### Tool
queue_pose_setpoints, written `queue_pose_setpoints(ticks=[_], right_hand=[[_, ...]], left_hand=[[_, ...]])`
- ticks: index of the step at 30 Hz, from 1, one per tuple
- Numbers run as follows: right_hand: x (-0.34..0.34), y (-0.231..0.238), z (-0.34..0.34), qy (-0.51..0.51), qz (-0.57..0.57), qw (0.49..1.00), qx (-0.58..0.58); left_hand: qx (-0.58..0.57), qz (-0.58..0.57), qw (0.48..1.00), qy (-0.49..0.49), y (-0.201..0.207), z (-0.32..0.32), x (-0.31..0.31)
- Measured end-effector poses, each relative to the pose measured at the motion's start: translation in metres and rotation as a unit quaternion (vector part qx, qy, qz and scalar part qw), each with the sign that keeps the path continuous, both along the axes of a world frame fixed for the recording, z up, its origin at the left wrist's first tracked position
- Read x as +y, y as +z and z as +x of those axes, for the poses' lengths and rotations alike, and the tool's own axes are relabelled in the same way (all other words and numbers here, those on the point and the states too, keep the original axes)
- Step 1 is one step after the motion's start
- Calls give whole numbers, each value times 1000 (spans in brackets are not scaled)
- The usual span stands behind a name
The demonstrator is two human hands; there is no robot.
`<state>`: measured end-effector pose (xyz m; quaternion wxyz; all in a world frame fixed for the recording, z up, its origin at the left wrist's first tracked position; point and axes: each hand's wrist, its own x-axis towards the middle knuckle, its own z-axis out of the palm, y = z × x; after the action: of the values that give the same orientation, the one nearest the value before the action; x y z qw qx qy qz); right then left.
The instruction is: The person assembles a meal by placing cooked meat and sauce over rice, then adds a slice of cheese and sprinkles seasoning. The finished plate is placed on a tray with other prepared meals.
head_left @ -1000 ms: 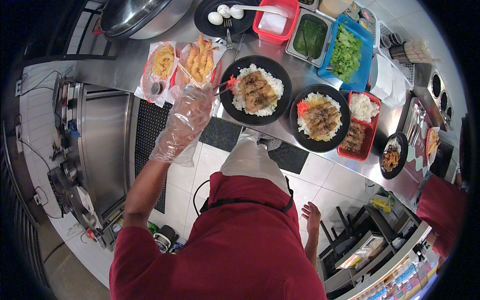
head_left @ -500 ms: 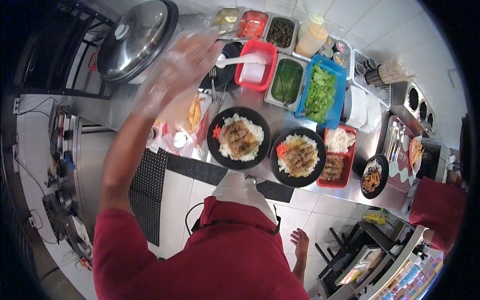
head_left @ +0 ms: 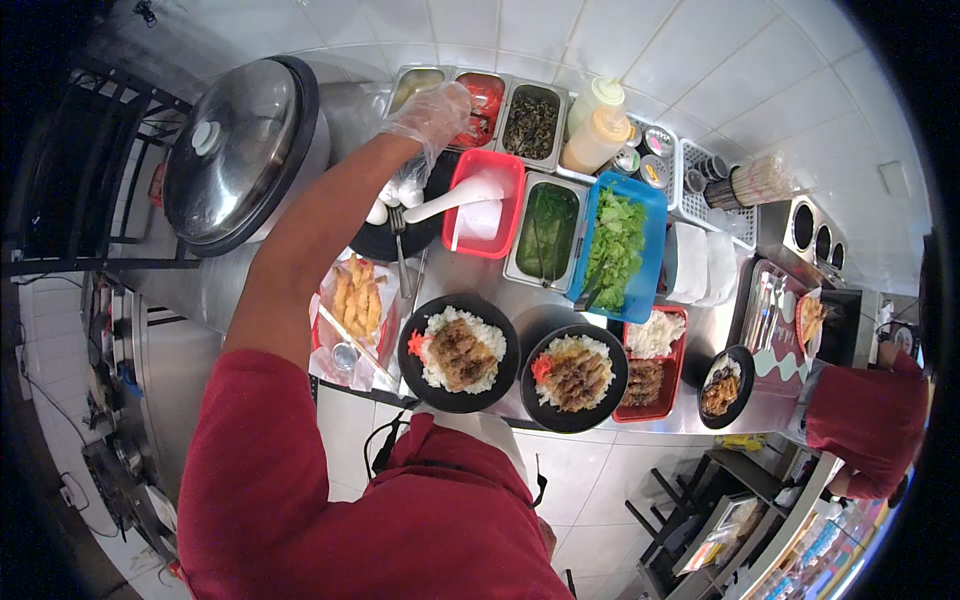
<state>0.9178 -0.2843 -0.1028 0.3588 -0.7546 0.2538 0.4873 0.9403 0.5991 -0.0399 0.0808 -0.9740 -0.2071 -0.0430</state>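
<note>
My left hand (head_left: 432, 115), in a clear plastic glove, reaches over the pan of shredded red pickled ginger (head_left: 484, 95). Its fingers curl down at the pan's near edge, and what they grip is hidden. Two black bowls stand near me: the left bowl (head_left: 459, 401) and the right bowl (head_left: 573, 422). Both hold white rice topped with brown meat and a little red ginger. A sliver of skin at the right side of my body seems to be my right hand (head_left: 547, 538); its fingers are hidden.
A large lidded cooker (head_left: 240, 140) stands left. Beyond the bowls are a red tub (head_left: 509, 180) with a white spoon, a pan of greens (head_left: 545, 235), a blue lettuce tray (head_left: 650, 215) and sauce bottles (head_left: 597, 135). Fried food (head_left: 358, 292) lies left. A co-worker (head_left: 865, 415) stands far right.
My left hand has moved from above the black plate and cutlery to the ginger pan. My right hand, spread beside my body before, is now almost hidden. The view has shifted.
</note>
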Motion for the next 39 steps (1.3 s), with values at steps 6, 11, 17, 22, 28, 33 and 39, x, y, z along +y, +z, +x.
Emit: queue_pose_setpoints(ticks=[6,11,17,22,28,33,39], right_hand=[[35,9,5,6,-21,1000,-20],[43,8,22,2,28,998,-58],[42,9,26,-17,10,998,-56],[44,7,22,-17,34,998,-54],[47,5,30,-12,25,998,-59],[42,5,33,-12,32,998,-59],[32,6,19,-3,36,997,-67]], left_hand=[[-119,-76,990,7,7,4,-2],[-156,-154,973,75,-2,4,6],[-134,-184,968,105,11,-4,11],[-184,-156,967,84,18,-10,8],[-163,-186,968,51,5,-5,10],[-127,-187,971,76,-22,6,18],[-154,-136,977,60,-21,7,22]])
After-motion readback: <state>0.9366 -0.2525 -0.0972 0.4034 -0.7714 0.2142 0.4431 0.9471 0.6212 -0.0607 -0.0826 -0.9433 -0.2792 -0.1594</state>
